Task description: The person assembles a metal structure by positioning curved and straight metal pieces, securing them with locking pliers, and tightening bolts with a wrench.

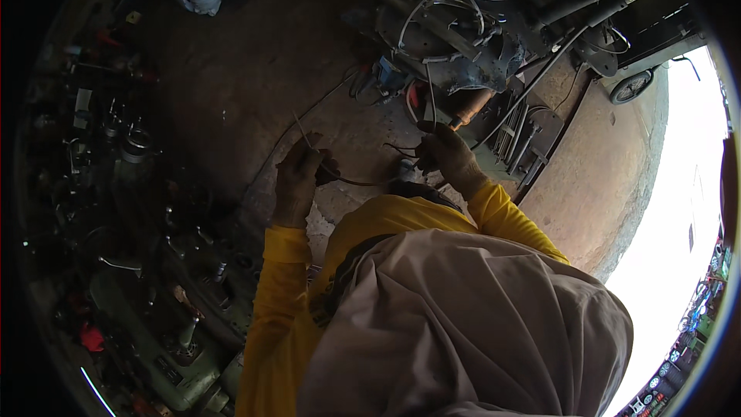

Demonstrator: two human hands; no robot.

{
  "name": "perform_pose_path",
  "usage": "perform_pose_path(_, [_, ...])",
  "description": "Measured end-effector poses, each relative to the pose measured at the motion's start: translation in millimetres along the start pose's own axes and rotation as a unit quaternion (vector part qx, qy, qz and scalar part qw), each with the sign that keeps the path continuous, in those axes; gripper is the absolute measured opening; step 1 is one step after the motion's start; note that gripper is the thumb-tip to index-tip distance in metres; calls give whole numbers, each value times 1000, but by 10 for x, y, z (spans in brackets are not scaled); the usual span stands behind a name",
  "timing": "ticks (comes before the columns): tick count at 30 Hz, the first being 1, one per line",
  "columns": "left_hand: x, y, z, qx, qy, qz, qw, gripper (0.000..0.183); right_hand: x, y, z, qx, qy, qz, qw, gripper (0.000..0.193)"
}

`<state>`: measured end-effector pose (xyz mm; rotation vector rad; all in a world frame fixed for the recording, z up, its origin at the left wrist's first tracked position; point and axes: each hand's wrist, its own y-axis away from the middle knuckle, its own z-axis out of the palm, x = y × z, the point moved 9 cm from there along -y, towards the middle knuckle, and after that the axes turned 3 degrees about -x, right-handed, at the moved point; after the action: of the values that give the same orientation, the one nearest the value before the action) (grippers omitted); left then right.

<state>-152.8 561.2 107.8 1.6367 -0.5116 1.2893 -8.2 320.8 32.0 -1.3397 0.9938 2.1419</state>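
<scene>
Head view: left hand (pixel 299 176) and right hand (pixel 448 153) curled above dull brown floor (pixel 224 69).
The left pinches a thin, curved brown rod (pixel 351 181); the right grips a thin, straight grey rod (pixel 431 91).

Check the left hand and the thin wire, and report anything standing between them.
Nothing visible does: the left hand grips the thin wire, which sticks out above it. The right hand is off to the right, not between them.
</scene>
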Motion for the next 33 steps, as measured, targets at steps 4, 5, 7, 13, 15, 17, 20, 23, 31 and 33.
perform_pose_path(4, [332,-635,136,-48,-34,18,998,41,-232,-195,-94,49,-43,-19,998,39])
perform_pose_path(5, [318,-791,180,-63,-45,13,997,40,-266,-235,-159,70,-55,-26,996,41])
perform_pose_path(7, [414,-1102,272,-91,-64,12,994,39,-286,-294,-309,104,-56,-38,992,41])
perform_pose_path(13, [727,-1951,703,-190,-181,89,961,25,-411,-355,-482,256,-108,-60,959,38])
perform_pose_path(15, [745,-2209,869,-267,-28,39,962,26,-408,-395,-476,293,-118,-74,946,38])
perform_pose_path(17, [726,-2493,925,-302,-58,35,951,27,-437,-496,-470,322,-114,-94,935,43])
perform_pose_path(20, [745,-2901,876,-352,-85,31,932,27,-507,-653,-193,363,-138,-85,918,42])
perform_pose_path(23, [721,-3199,982,-407,-65,1,911,25,-508,-748,19,398,-165,-72,900,41])
perform_pose_path(31, [1624,-3376,1160,-289,-441,468,709,35,-210,-996,251,499,-239,-95,827,41])
perform_pose_path(33, [1910,-3221,1358,-307,-436,549,644,43,-124,-979,362,501,-285,-111,810,40])
